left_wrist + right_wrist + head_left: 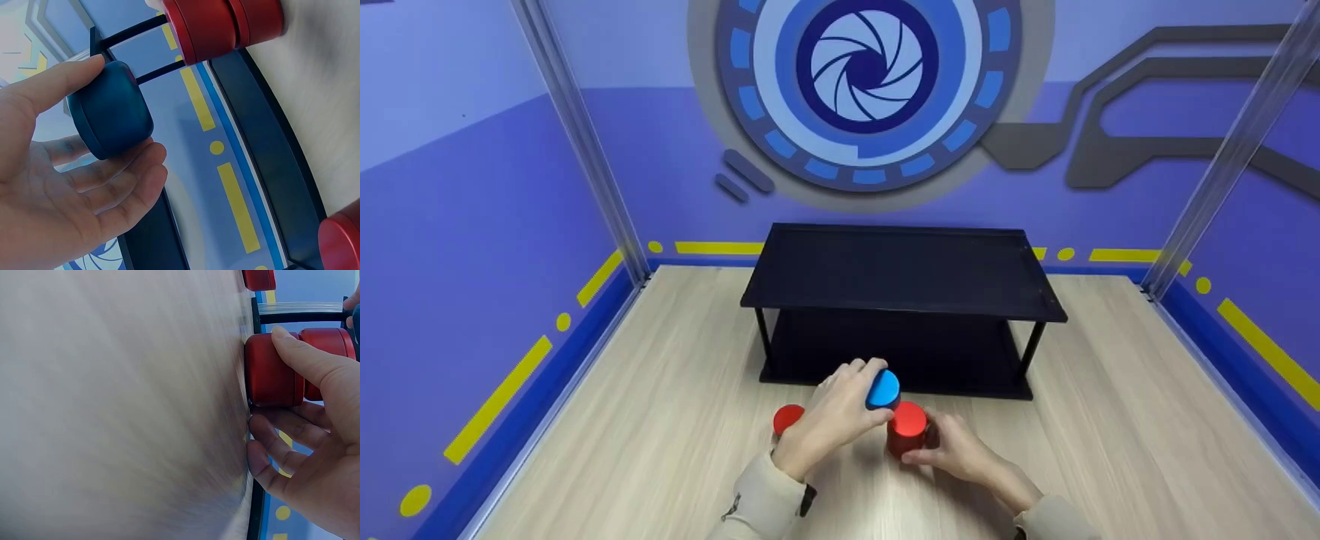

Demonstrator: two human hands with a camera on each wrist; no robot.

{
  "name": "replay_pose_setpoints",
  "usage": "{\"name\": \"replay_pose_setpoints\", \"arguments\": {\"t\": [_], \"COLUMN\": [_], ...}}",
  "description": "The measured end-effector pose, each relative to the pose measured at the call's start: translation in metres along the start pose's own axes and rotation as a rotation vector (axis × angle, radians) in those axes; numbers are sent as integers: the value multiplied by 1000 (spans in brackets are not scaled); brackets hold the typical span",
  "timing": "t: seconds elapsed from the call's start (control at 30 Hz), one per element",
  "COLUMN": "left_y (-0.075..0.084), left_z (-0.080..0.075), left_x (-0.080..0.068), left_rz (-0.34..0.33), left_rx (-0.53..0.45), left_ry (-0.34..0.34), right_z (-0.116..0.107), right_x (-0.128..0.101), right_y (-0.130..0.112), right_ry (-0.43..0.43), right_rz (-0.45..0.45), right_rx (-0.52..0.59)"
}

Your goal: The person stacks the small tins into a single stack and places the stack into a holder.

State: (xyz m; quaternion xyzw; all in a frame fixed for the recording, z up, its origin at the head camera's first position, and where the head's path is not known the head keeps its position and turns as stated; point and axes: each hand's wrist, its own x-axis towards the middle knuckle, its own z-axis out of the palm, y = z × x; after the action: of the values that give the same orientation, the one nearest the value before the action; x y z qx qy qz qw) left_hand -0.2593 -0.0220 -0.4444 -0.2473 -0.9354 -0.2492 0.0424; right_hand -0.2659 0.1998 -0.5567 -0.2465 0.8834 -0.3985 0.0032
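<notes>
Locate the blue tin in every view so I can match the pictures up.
Head: the blue tin sits just below centre, gripped by the left hand, above the red stack.
Left wrist: blue tin upper left, pinched between thumb and fingers.
Right wrist: only a sliver may show at the far right edge; cannot tell.
Shared landmark: the red stack, in all three views.

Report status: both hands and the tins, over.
Left hand grips blue tin, lifted. Right hand holds red stack on the table. Spare red tin left of it; shelf behind.
</notes>
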Motion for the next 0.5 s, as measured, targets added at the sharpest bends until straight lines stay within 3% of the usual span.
{"name": "replay_pose_setpoints", "arguments": {"t": [0.5], "left_y": [8], "left_z": [8], "left_x": [5], "left_rz": [21], "left_rx": [-6], "left_ry": [-16], "right_z": [0], "right_x": [0], "right_y": [0], "right_ry": [12], "right_rz": [-20], "right_rx": [-13]}}
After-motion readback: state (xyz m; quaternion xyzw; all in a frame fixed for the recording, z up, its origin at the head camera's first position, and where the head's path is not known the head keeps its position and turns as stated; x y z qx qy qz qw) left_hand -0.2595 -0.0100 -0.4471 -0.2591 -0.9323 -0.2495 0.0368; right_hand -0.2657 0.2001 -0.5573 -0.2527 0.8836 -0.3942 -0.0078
